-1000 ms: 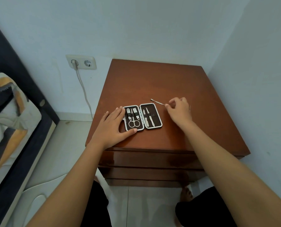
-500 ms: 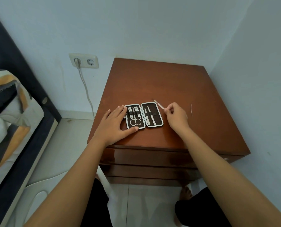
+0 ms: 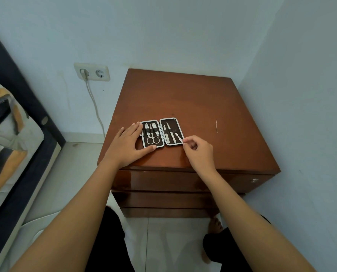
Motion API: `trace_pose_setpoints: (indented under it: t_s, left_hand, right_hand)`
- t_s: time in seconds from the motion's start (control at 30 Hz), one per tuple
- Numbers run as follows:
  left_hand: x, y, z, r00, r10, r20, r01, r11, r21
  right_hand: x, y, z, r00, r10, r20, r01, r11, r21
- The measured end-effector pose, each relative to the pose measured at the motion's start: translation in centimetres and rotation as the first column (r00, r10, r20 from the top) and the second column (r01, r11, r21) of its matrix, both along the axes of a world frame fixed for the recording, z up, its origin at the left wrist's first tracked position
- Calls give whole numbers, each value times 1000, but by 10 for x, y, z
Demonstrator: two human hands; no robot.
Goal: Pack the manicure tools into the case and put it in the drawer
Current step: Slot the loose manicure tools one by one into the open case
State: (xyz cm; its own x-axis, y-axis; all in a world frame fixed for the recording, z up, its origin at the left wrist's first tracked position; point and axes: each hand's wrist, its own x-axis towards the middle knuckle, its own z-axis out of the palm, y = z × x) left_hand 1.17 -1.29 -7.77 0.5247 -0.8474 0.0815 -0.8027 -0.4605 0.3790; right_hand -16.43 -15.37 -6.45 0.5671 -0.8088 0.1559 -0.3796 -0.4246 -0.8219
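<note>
A small manicure case (image 3: 178,124) lies open flat on the wooden nightstand (image 3: 183,99). Its left half holds scissors (image 3: 152,139) and clippers; its right half holds two slim tools. My left hand (image 3: 127,146) rests flat against the case's left edge, thumb along its front. My right hand (image 3: 198,152) pinches a thin metal tool (image 3: 179,138) whose tip lies over the right half of the case, near its right edge. The top drawer (image 3: 173,181) is closed, its knob at the right.
A thin pin-like tool (image 3: 216,126) lies loose on the nightstand, right of the case. Walls stand behind and to the right. A bed (image 3: 10,134) is at the left, with a wall socket and cable (image 3: 92,72) beside it. Two more drawers sit below.
My right hand has carried the thin tool from behind the case down to its right half, tip now over the lining. My left hand stays on the case.
</note>
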Motion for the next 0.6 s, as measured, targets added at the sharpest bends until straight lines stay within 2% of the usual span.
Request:
trace_pose_setpoints:
  t_s: [0.6]
  left_hand:
    - [0, 0, 1, 1000, 5, 9, -5, 1000, -7]
  right_hand:
    - [13, 10, 1, 996, -81, -24, 78, 991, -111]
